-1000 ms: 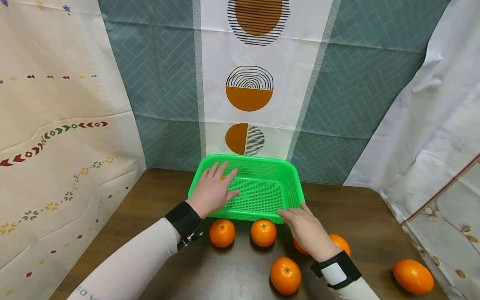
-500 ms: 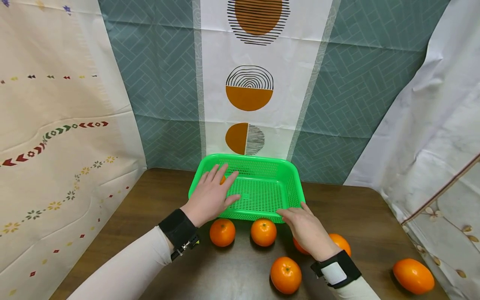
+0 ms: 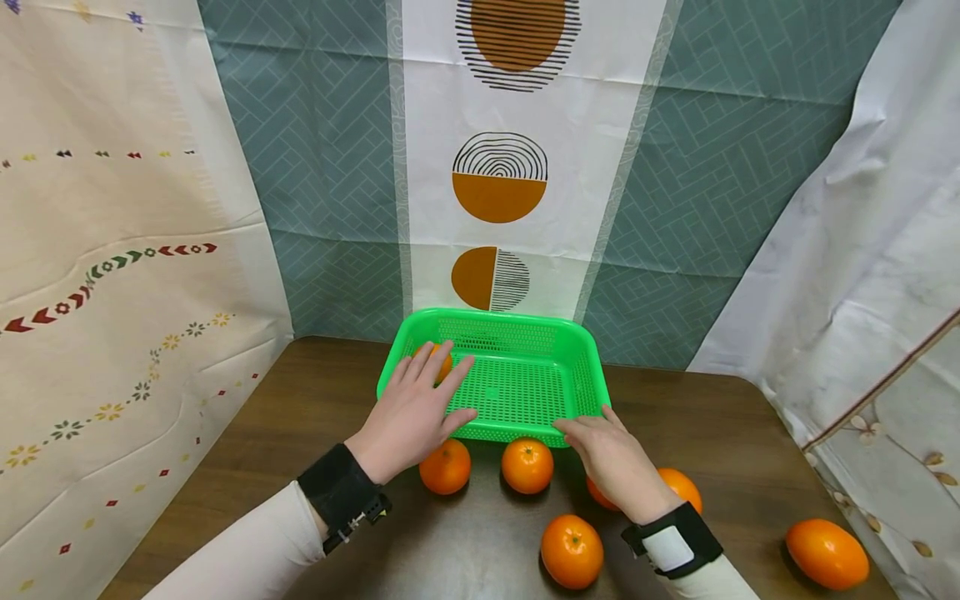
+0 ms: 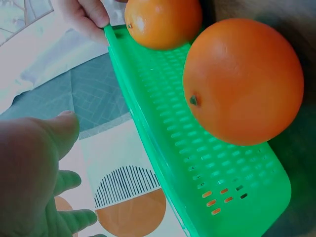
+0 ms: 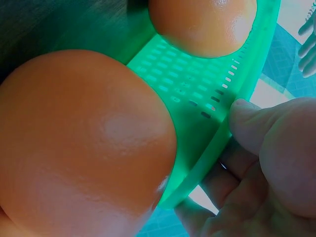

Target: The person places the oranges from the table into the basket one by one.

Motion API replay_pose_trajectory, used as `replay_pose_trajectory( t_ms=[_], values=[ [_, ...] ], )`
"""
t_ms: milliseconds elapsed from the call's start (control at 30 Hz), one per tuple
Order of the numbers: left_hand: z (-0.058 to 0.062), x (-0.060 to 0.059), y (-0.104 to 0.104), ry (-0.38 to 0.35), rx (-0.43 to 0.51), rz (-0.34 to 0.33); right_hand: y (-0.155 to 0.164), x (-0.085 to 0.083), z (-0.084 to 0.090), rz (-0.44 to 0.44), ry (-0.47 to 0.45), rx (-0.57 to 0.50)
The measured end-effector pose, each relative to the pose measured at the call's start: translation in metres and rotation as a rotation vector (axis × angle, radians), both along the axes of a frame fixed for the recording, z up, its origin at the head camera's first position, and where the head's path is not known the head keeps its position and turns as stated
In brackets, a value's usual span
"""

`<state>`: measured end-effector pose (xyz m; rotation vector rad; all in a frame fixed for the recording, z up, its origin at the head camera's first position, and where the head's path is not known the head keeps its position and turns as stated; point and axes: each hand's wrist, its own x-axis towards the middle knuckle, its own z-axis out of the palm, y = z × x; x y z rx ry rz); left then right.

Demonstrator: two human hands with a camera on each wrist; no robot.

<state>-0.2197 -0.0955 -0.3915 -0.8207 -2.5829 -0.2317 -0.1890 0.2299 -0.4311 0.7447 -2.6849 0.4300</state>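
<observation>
A green plastic basket (image 3: 525,429) stands at the back of the table. My right hand (image 3: 611,458) holds its front right corner; in the right wrist view the thumb (image 5: 244,123) lies on one side of the rim and the fingers are curled on the other. My left hand (image 3: 405,417) hovers over the basket's front left corner, fingers spread and holding nothing. Behind those fingers, an orange (image 3: 446,367) sits in the basket's back left corner, partly hidden. Two oranges, a left one (image 3: 446,468) and a middle one (image 3: 527,465), lie just before the basket's front wall.
Nearer the person lies another orange (image 3: 572,552). Beside the right wrist is an orange (image 3: 681,488), and one more (image 3: 596,493) is mostly covered by the right hand. An orange (image 3: 827,553) lies far right. Printed cloths (image 3: 330,208) hang around the table (image 3: 675,400).
My left hand has drawn back toward the person and slightly left, uncovering more of the orange inside the basket. The right hand and the basket have stayed in place.
</observation>
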Motion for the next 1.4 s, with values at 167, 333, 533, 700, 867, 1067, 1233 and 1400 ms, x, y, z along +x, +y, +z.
replay_pose_trajectory(
  t_ms=[167, 333, 533, 700, 867, 1067, 1233, 1400],
  values=[
    [-0.002, 0.008, -0.004, 0.026, 0.021, -0.016, 0.001, 0.000, -0.001, 0.000, 0.003, -0.002],
    [-0.005, 0.018, -0.006, 0.050, 0.037, -0.030, 0.001, -0.001, -0.002, 0.001, 0.003, -0.002],
    [-0.009, 0.030, -0.007, 0.054, 0.045, -0.038, 0.001, -0.002, -0.002, 0.003, 0.004, 0.004],
    [-0.011, 0.038, -0.006, 0.031, 0.035, -0.027, 0.000, -0.002, -0.002, 0.008, 0.012, -0.006],
    [-0.016, 0.044, -0.005, 0.023, 0.034, -0.030, 0.000, -0.001, -0.001, 0.008, 0.013, -0.012],
    [-0.025, 0.051, -0.005, 0.025, 0.033, -0.039, 0.001, -0.001, -0.003, 0.004, 0.020, -0.009],
    [-0.032, 0.056, -0.006, 0.022, 0.028, -0.038, 0.001, -0.002, -0.004, 0.002, 0.020, -0.011],
    [-0.036, 0.060, -0.008, 0.008, 0.035, -0.036, 0.001, -0.002, -0.003, 0.001, 0.023, -0.007]
  ],
)
